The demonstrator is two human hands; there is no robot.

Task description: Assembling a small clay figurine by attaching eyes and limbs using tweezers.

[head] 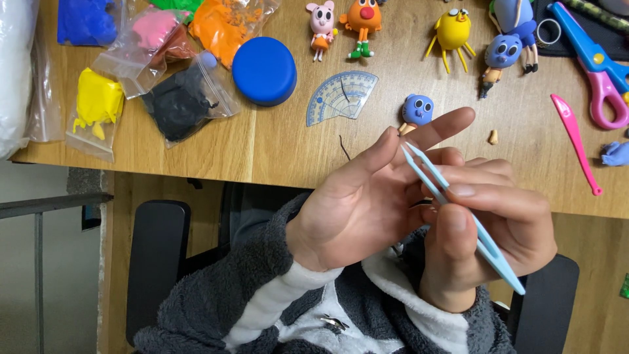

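My left hand [357, 203] is held palm up in front of the table edge, fingers spread and pointing right. My right hand [488, 226] grips light blue tweezers [452, 203]. Their tips rest near the end of my left thumb. Whether the tips pinch anything is too small to tell. Just beyond my left fingers a small blue clay head with big eyes [417, 109] lies on the wooden table [275, 144]. A tiny tan clay bit [493, 137] lies to its right.
Bags of yellow [97, 101], black [180, 101], pink [154, 29] and orange [223, 23] clay lie at left by a blue round lid [264, 70]. A clear protractor [341, 97], several clay figures [452, 33], blue-pink scissors [599, 72] and a pink tool [575, 141] lie farther back.
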